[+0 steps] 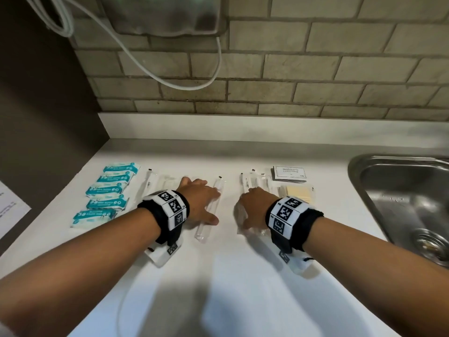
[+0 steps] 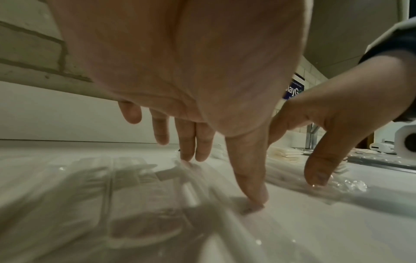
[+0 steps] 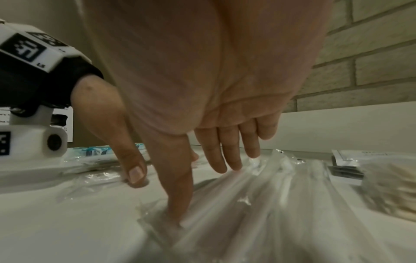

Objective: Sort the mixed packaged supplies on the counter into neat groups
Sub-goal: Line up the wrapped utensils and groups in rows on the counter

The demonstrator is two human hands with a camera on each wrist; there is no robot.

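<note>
You're pressing flat, straight-fingered: left hand (image 1: 199,200) on the left clear-wrapped toothbrushes (image 1: 211,210), right hand (image 1: 255,207) on the right bunch (image 1: 251,181), mid-counter (image 1: 243,276). Risk: slick wrappers sliding, fanning out, nudging the cotton pad pack (image 1: 298,194) and shampoo sachets (image 1: 289,173).

My left hand (image 1: 198,200) covers the middle of the clear packets (image 1: 167,183) beneath it, and my right hand (image 1: 255,205) hides most of the other packets (image 1: 252,181). What they contain is blurred in both wrist views. The sink (image 1: 398,198) runs off the right edge.
</note>
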